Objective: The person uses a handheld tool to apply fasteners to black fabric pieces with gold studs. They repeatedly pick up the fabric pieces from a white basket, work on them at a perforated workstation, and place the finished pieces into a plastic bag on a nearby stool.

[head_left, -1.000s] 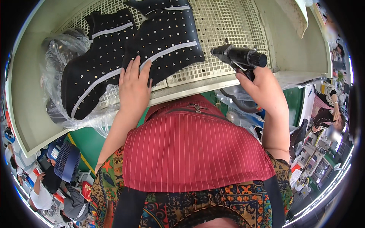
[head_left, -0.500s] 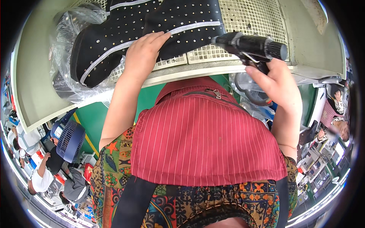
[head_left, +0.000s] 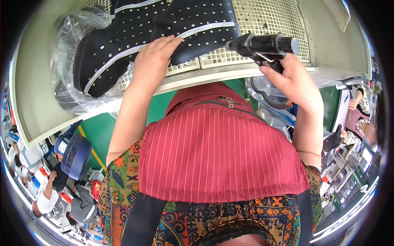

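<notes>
A tall black boot (head_left: 201,39) with metal studs and a pale strip along its length lies on its side on a cream grid. Another studded black boot (head_left: 137,9) lies beyond it, partly cut off by the frame's top. My left hand (head_left: 154,61) rests flat on the nearer boot, its fingers stretched along the pale strip. My right hand (head_left: 293,78) is closed round the grip of a black pistol-shaped air gun (head_left: 264,45). The gun's nozzle points left, close to the top end of the boot shaft. Its grip is mostly hidden by my fingers.
Crumpled clear plastic (head_left: 67,61) lies by the boot's foot end. The pale tray's front rim (head_left: 197,80) runs before me. A dark hose (head_left: 266,96) loops below the rim at right. A blue fan (head_left: 76,156) stands at left; co-workers are at both sides.
The gun and my right hand have shifted slightly left in the picture. My left hand stays on the boot.
</notes>
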Demonstrator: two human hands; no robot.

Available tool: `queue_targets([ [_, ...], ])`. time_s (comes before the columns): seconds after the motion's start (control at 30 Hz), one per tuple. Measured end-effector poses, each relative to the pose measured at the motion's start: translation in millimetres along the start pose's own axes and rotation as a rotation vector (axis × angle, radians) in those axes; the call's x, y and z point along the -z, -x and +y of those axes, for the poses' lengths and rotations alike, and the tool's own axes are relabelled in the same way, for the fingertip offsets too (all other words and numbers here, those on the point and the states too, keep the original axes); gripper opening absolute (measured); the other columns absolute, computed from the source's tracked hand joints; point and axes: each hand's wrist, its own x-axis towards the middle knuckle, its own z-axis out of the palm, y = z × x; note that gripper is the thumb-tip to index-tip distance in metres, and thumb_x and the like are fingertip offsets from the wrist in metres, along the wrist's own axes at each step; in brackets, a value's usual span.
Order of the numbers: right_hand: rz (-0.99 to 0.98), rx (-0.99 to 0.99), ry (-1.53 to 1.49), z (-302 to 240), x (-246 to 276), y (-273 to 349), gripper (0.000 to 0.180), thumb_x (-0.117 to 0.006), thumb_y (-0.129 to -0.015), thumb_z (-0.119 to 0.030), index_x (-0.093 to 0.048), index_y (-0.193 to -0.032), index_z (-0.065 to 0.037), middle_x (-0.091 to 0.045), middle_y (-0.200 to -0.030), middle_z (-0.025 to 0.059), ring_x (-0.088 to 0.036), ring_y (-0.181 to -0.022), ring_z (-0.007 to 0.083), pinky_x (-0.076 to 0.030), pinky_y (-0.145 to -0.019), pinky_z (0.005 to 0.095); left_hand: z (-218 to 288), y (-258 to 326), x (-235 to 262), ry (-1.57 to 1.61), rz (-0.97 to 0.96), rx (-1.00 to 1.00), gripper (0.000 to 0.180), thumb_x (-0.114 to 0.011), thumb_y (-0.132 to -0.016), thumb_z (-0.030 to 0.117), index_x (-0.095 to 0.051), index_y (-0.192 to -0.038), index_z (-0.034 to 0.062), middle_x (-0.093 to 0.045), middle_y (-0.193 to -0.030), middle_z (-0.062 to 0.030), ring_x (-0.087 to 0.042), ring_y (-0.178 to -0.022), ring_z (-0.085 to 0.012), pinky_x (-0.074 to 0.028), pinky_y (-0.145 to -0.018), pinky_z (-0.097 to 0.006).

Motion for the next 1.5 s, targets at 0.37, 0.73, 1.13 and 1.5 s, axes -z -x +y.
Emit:
queue_targets([
  [0.37, 0.129, -0.180, -0.061, 65, 39, 17, 0.033, -0.062, -0.084, -0.016, -0.056, -0.112, -0.001, -0.064, -0.083, 0.0045, -0.054, -0.070, 0.0108, -0.046, -0.067, 0.0275, 8, -8, 8, -0.037, -0.030, 0.029, 0.038, -0.064, -0.082, 0.020, -0.057, -0.119, 0.0138, -0.059, -0.120, -0.0062, -0.056, -0.108, -0.0266, -0.046, -0.089, -0.038],
  [0.73, 0.256, -0.566, -0.231, 140, 28, -8, 0.033, -0.058, -0.089, -0.030, -0.057, -0.100, 0.001, -0.065, -0.087, 0.0146, -0.063, -0.074, 0.0193, -0.050, -0.065, 0.0301, 26, -55, 65, 0.570, 0.038, 0.372, 0.022, -0.065, -0.086, 0.019, -0.066, -0.100, 0.0021, -0.068, -0.084, -0.0093, -0.063, -0.074, -0.0139, -0.049, -0.069, -0.026],
  [1.13, -0.091, -0.165, -1.218, 35, -89, 5, 0.060, -0.038, -0.096, -0.049, -0.053, -0.123, 0.002, -0.062, -0.113, 0.0141, -0.059, -0.100, 0.0224, -0.046, -0.086, 0.0323, 37, -106, 95, 0.485, 0.144, 0.061, 0.027, -0.068, -0.082, 0.015, -0.063, -0.098, -0.0066, -0.067, -0.091, -0.0187, -0.064, -0.086, -0.0218, -0.048, -0.080, -0.033],
  [1.5, 0.247, 0.029, -2.035, -11, -85, -21, 0.027, -0.053, -0.088, -0.027, -0.056, -0.104, -0.006, -0.062, -0.099, 0.0051, -0.060, -0.089, 0.0176, -0.047, -0.080, 0.0345, 53, -66, 142, 0.487, -0.124, -0.484, 0.024, -0.054, -0.091, 0.015, -0.060, -0.097, -0.0074, -0.063, -0.087, -0.0113, -0.058, -0.078, -0.0200, -0.046, -0.074, -0.031],
])
